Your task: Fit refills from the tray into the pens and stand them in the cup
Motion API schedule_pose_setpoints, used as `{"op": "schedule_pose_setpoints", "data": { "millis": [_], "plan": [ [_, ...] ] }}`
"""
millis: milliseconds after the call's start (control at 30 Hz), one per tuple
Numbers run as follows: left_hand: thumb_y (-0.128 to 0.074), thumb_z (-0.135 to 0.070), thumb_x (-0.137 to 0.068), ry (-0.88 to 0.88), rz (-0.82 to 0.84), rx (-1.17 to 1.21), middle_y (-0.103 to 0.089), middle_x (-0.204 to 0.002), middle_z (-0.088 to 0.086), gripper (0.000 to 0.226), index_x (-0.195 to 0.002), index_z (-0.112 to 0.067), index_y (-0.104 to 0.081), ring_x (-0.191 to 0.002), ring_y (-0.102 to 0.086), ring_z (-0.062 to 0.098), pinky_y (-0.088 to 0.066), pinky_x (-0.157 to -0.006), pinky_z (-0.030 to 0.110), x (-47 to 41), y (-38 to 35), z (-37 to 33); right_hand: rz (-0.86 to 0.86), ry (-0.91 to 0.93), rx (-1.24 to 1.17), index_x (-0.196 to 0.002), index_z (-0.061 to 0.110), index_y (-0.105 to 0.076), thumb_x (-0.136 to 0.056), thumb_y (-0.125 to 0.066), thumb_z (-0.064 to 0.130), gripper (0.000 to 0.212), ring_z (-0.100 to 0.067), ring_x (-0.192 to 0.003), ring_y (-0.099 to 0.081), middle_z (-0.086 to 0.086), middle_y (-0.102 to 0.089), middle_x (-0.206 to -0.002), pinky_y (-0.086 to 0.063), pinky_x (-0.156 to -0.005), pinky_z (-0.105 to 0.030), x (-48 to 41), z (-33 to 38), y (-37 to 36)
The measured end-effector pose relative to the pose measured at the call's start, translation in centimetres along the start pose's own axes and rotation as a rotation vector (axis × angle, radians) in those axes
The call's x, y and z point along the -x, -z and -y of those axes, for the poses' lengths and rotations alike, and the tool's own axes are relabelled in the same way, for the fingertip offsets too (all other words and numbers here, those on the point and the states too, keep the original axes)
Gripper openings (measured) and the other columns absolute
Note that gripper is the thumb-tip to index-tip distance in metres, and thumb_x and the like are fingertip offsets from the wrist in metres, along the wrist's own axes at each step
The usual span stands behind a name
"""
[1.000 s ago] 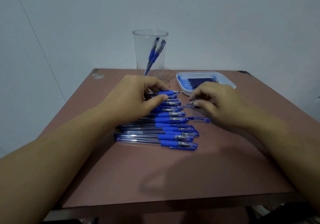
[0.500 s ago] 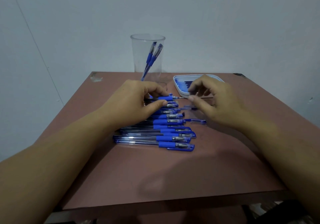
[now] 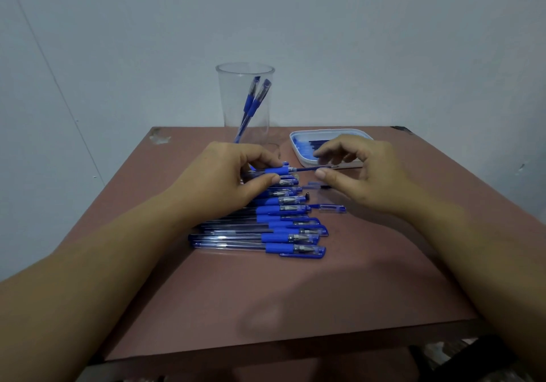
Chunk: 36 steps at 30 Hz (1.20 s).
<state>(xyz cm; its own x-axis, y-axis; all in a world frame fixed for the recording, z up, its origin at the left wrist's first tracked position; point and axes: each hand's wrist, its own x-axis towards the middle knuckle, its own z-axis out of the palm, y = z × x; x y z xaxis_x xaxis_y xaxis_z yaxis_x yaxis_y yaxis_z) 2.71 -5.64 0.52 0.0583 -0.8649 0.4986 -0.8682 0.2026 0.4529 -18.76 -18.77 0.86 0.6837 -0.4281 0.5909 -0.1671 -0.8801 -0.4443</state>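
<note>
Pen (image 3: 277, 170), gripped at its rubber sleeve by our left hand (image 3: 233, 175) near the tabletop (image 3: 295, 293) far edge, right hand (image 3: 363, 172) pinching the protruding refill (image 3: 305, 169): we judge both light and slick, the refill bendy, best pinched close to the barrel.

Clear pens (image 3: 260, 235) with blue rubber sleeves and blue caps lie on the dull reddish-brown tabletop (image 3: 295, 308); the cup (image 3: 245, 101) is transparent, the tray (image 3: 304, 160) white, holding dark blue refills (image 3: 310, 145), wall (image 3: 354, 42) pale grey
</note>
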Motion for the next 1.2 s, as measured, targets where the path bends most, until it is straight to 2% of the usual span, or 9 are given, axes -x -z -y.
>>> {"op": "schedule_pose_setpoints", "data": {
  "millis": [67, 167, 300, 433, 533, 633, 767, 900, 1200],
  "plan": [
    [-0.070, -0.037, -0.086, -0.011, 0.008, -0.008, -0.070, -0.084, -0.017, 0.016, -0.102, -0.037, -0.071, -0.072, -0.062, 0.004, -0.051, -0.064, 0.019, 0.0, -0.1, -0.1, 0.032, 0.042, 0.010, -0.106, 0.036, -0.066, -0.082, -0.073, 0.032, 0.025, -0.002, -0.093, -0.062, 0.020, -0.067, -0.096, -0.048, -0.082, -0.020, -0.2, 0.5, -0.6],
    [-0.071, -0.036, -0.085, -0.013, 0.002, -0.002, -0.070, -0.083, -0.020, 0.015, -0.100, -0.038, -0.071, -0.072, -0.062, 0.001, -0.050, -0.065, 0.016, 0.0, -0.1, -0.1, 0.050, 0.069, 0.005, -0.101, 0.044, -0.067, -0.085, -0.073, 0.025, 0.025, -0.004, -0.094, -0.063, 0.019, -0.068, -0.094, -0.051, -0.082, -0.026, -0.4, 0.7, -1.0],
    [-0.070, -0.037, -0.085, 0.008, 0.012, -0.003, -0.071, -0.086, -0.016, 0.017, -0.103, -0.038, -0.071, -0.072, -0.064, 0.005, -0.055, -0.068, 0.026, 0.0, 0.1, 0.0, -0.003, 0.055, 0.052, -0.091, 0.039, -0.066, -0.083, -0.069, 0.028, 0.014, -0.004, -0.090, -0.061, 0.024, -0.064, -0.087, -0.052, -0.081, -0.034, -0.1, -0.1, -0.1],
    [-0.070, -0.038, -0.085, -0.008, 0.002, -0.008, -0.071, -0.083, -0.016, 0.017, -0.102, -0.037, -0.071, -0.070, -0.063, 0.006, -0.055, -0.068, 0.029, 0.0, -0.1, -0.1, 0.001, 0.115, 0.092, -0.100, 0.040, -0.068, -0.081, -0.070, 0.038, 0.019, -0.004, -0.092, -0.059, 0.026, -0.064, -0.091, -0.047, -0.081, -0.024, -0.3, 0.0, -0.4],
    [-0.070, -0.038, -0.084, -0.004, 0.003, -0.017, -0.071, -0.083, -0.014, 0.019, -0.103, -0.036, -0.071, -0.070, -0.063, 0.008, -0.055, -0.066, 0.029, 0.0, 0.0, -0.1, 0.006, 0.134, 0.112, -0.099, 0.038, -0.071, -0.085, -0.068, 0.034, 0.015, -0.003, -0.089, -0.059, 0.021, -0.067, -0.090, -0.044, -0.078, -0.019, -0.4, -0.3, -0.7],
    [-0.070, -0.037, -0.085, 0.010, 0.000, -0.034, -0.071, -0.081, -0.013, 0.017, -0.102, -0.037, -0.071, -0.071, -0.063, 0.008, -0.052, -0.063, 0.023, -0.1, 0.2, 0.2, -0.031, 0.099, 0.120, -0.095, 0.029, -0.074, -0.085, -0.068, 0.027, 0.012, -0.004, -0.085, -0.059, 0.021, -0.065, -0.087, -0.044, -0.078, -0.019, -0.3, -1.0, 0.0],
    [-0.071, -0.034, -0.086, 0.039, -0.035, -0.049, -0.069, -0.079, -0.016, 0.016, -0.101, -0.033, -0.072, -0.071, -0.061, 0.004, -0.047, -0.060, 0.010, -0.3, 0.7, 0.8, -0.061, 0.034, 0.146, -0.090, 0.017, -0.075, -0.083, -0.071, 0.016, 0.008, 0.001, -0.080, -0.056, 0.028, -0.058, -0.083, -0.040, -0.076, -0.008, -0.1, -2.1, 1.5],
    [-0.070, -0.033, -0.085, 0.068, -0.049, -0.050, -0.066, -0.080, -0.022, 0.014, -0.099, -0.036, -0.071, -0.074, -0.060, 0.003, -0.042, -0.059, 0.004, -0.4, 1.0, 1.0, 0.048, -0.158, 0.099, -0.082, 0.034, -0.066, -0.086, -0.072, 0.009, 0.026, 0.006, -0.082, -0.060, 0.020, -0.064, -0.083, -0.043, -0.075, -0.014, 0.2, -3.3, 2.3],
    [-0.070, -0.034, -0.086, 0.081, -0.038, -0.052, -0.067, -0.082, -0.020, 0.017, -0.102, -0.034, -0.071, -0.075, -0.060, 0.001, -0.043, -0.060, 0.004, -0.4, 0.9, 1.0, 0.226, -0.228, 0.143, -0.085, 0.038, -0.066, -0.085, -0.073, 0.019, 0.021, 0.006, -0.088, -0.059, 0.023, -0.062, -0.085, -0.047, -0.082, -0.018, 0.2, -3.5, 1.9]
  ]
}}
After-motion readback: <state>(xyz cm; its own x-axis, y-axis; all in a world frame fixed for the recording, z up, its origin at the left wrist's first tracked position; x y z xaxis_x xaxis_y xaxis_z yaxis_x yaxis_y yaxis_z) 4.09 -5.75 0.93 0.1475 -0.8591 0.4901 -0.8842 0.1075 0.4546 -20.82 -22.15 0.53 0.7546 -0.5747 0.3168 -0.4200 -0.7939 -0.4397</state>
